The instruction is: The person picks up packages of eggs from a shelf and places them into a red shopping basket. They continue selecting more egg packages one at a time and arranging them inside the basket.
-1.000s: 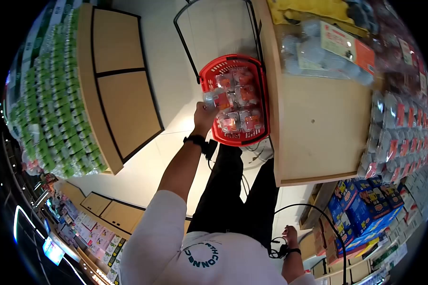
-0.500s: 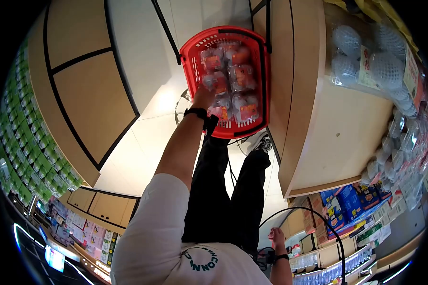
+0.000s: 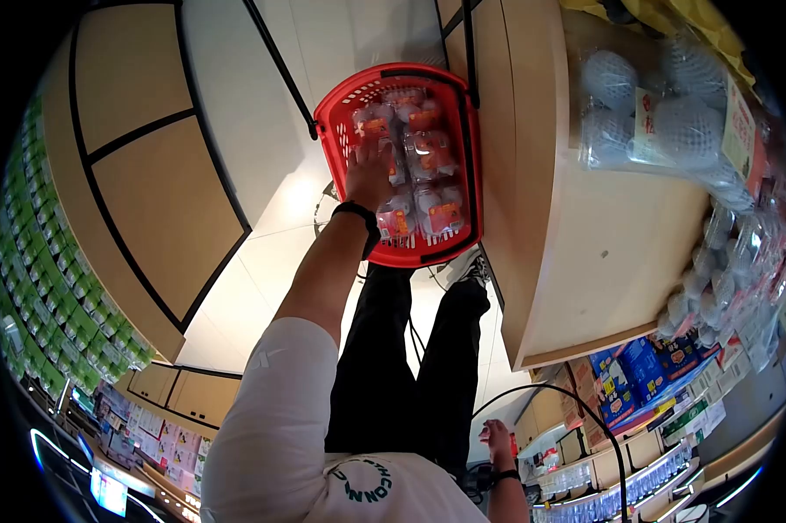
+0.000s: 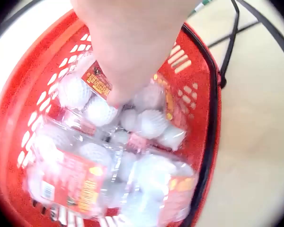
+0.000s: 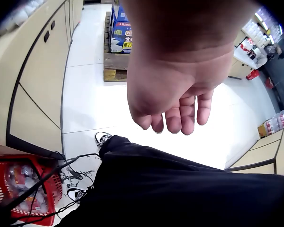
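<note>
A red shopping basket (image 3: 323,105) on the floor holds several clear plastic packs of round fruit in white foam nets, with red-orange labels. My left hand (image 3: 369,179) reaches over its left side, fingers extended on a fruit pack (image 3: 391,164) in the left row. In the left wrist view, the hand (image 4: 132,52) comes down from the top and hides part of a labelled pack (image 4: 75,92); nearer packs (image 4: 71,175) look blurred. At my right side, my right hand (image 3: 498,436) hangs away from the basket. Its loosely curled fingers (image 5: 187,113) hold nothing in the right wrist view.
A wooden display stand (image 3: 619,253) rises right of the basket, bearing bagged netted fruit (image 3: 654,113). Wooden cabinets (image 3: 149,174) with green-packed goods stand left. The basket's black handle (image 3: 280,65) lies folded outward. Cables (image 5: 71,165) hang near my shoes; blue boxes (image 3: 637,383) stand lower right.
My left hand held a fruit pack over the basket's left side, then lowered it among the others; its fingers now lie extended over it. The right hand stays hanging. The head view has shifted.
</note>
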